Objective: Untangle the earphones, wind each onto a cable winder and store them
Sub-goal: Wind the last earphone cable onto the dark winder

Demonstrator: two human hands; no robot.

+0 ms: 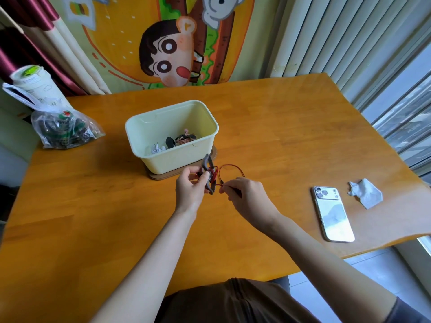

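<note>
My left hand (190, 188) grips a grey cable winder (208, 174) just in front of the pale yellow storage box (140, 134). Red earphone cable (233, 168) is partly wrapped round the winder, and a loose loop arches to the right. My right hand (245, 194) pinches the free end of that red cable close to the winder. Inside the box lie a white earphone bundle (156, 149), a dark winder (170, 142) and a pinkish wound cable (185, 139).
The box stands on a brown lid (161, 176) on the wooden table (279, 141). A white phone (333, 213) and a crumpled tissue (366, 193) lie at the right. A plastic bag (63, 130) and a white cup (32, 82) sit at the far left.
</note>
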